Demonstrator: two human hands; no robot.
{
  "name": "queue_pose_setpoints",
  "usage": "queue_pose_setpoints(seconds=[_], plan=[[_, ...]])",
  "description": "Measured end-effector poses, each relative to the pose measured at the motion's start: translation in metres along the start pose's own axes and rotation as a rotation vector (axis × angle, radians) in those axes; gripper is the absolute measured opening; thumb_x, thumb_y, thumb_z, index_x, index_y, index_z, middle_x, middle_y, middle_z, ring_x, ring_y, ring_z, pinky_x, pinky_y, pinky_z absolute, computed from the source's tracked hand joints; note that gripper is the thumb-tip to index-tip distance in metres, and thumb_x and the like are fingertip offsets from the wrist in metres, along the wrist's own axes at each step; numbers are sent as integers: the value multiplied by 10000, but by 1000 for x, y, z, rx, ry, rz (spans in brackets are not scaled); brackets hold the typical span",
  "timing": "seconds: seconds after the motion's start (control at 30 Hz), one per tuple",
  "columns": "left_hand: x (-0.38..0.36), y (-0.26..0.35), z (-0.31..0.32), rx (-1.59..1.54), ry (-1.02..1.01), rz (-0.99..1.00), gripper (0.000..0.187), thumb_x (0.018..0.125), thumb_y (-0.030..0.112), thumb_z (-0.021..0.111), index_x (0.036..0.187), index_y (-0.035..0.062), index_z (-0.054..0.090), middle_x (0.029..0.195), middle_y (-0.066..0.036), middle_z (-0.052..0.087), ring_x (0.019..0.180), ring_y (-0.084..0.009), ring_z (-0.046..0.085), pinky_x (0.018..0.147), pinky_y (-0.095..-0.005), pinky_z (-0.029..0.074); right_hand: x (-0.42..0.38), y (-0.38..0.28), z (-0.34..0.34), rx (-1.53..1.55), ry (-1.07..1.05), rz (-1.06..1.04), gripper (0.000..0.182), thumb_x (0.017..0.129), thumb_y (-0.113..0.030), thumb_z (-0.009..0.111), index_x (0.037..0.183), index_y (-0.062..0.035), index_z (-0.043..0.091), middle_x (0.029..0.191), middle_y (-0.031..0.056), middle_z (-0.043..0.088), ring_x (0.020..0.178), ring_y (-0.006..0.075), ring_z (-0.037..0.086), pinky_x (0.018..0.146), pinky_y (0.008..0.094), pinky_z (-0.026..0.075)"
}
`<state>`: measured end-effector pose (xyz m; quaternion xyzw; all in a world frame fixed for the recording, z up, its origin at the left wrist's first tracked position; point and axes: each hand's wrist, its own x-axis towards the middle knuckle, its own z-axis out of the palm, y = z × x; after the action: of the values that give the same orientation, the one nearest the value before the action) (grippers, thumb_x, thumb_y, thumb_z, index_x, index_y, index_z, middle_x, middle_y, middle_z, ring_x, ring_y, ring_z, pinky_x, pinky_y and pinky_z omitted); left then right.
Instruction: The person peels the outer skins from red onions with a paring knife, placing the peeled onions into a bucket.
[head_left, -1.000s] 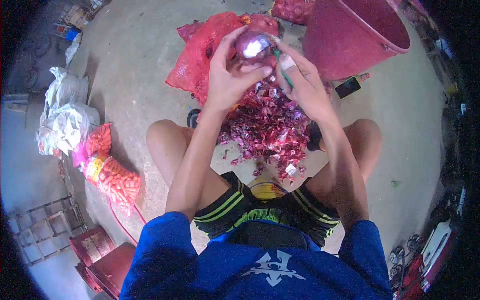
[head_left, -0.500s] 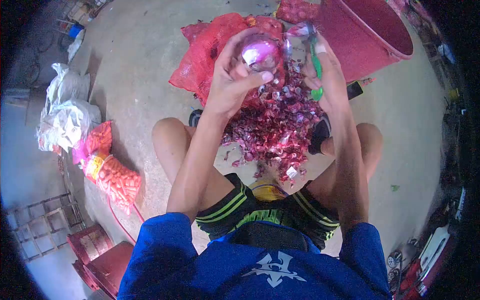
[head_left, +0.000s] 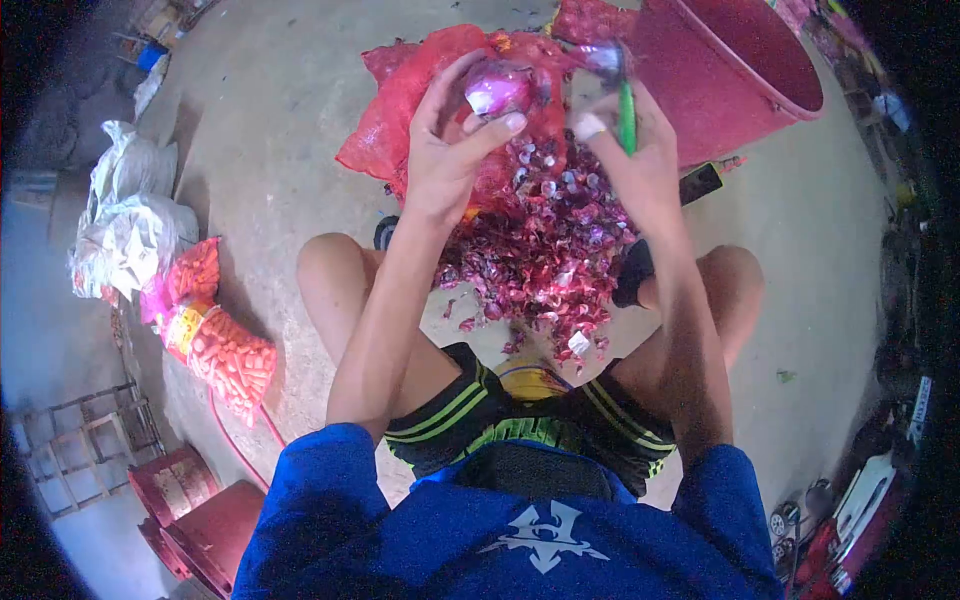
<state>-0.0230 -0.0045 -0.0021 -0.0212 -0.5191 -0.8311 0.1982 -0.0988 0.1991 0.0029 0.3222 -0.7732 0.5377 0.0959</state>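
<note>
My left hand is closed around a red onion, its skin purple with a pale bare patch on the lower left. In my right hand is a green-handled tool. Its shiny head is smeared by motion and points left towards the onion, apart from it. Below both hands a heap of purple onion skins lies on the floor between my legs. Behind the onion rests a red mesh sack.
A large red tub lies tilted at the back right, with a black phone-like object near it. White sacks and a bag of orange pieces stand at left. Dark red containers sit at lower left.
My left hand has shifted slightly left with the onion, which shows a different side. My right hand has changed its hold on the green handle, its thumb now pointing left.
</note>
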Motion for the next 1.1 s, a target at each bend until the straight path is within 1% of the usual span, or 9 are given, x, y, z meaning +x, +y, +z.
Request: queue_pose_setpoints(seconds=[0.27,0.3,0.33,0.43,0.53,0.6,0.7,0.9,1.1], plan=[[-7,4,13,-87,-92,-85,790,813,-119,778,1520,20,454,1389,-120,604,1232,-230,637,1075,-407,534,2,4,8,299,232,41,392,900,-39,785,1240,5,593,923,-2,683,725,10,580,616,184,448],[-8,7,12,-199,-104,-96,791,825,-119,762,1533,25,439,1393,-123,603,1231,-234,640,1071,-414,538,7,11,8,332,281,23,383,933,-127,757,1252,-4,584,903,95,727,784,155,724,676,320,562],[-9,8,9,-198,-97,-97,791,825,-119,762,1533,25,439,1393,-123,603,1231,-234,640,1071,-414,538,6,31,2,335,276,26,383,933,-127,757,1252,-4,584,903,95,727,784,155,724,676,320,562],[-3,15,5,-360,-95,-143,802,841,-124,735,1555,36,407,1392,-129,603,1224,-235,648,1049,-415,553,-5,63,-14,-620,-374,123,486,989,-433,613,1299,-57,609,977,291,710,942,475,699,843,604,548],[-4,18,0,-305,-40,-128,776,832,-87,773,1529,37,456,1392,-116,604,1216,-211,646,1049,-394,547,-8,33,-8,-762,-436,298,481,1005,-459,600,1352,-126,626,1005,249,733,998,456,706,837,551,555],[-2,18,-1,343,-78,19,724,825,-42,810,1483,25,517,1389,-101,605,1217,-192,639,1038,-374,551,-9,13,-5,-761,-418,271,415,1003,-411,617,1311,-136,655,955,241,733,940,459,704,806,562,552],[-6,15,6,405,-92,-9,679,818,-9,835,1439,16,563,1375,-93,611,1216,-185,632,1022,-350,556,-11,0,-3,-683,-381,81,353,952,-317,670,1201,-69,690,891,244,726,870,422,723,771,555,569],[1,4,-8,16,82,-51,681,881,-22,783,1496,37,497,1332,-110,635,1202,-193,638,1030,-385,570,-9,-9,-3,-85,-136,71,363,952,-231,665,1264,-47,692,919,253,722,864,439,714,767,490,562],[-4,5,-5,-74,47,-91,690,911,-17,753,1527,56,452,1317,-113,640,1200,-206,644,1032,-400,575,-16,-16,8,-93,-172,-27,369,943,-173,675,1280,-22,678,954,258,722,882,428,722,801,455,562]])
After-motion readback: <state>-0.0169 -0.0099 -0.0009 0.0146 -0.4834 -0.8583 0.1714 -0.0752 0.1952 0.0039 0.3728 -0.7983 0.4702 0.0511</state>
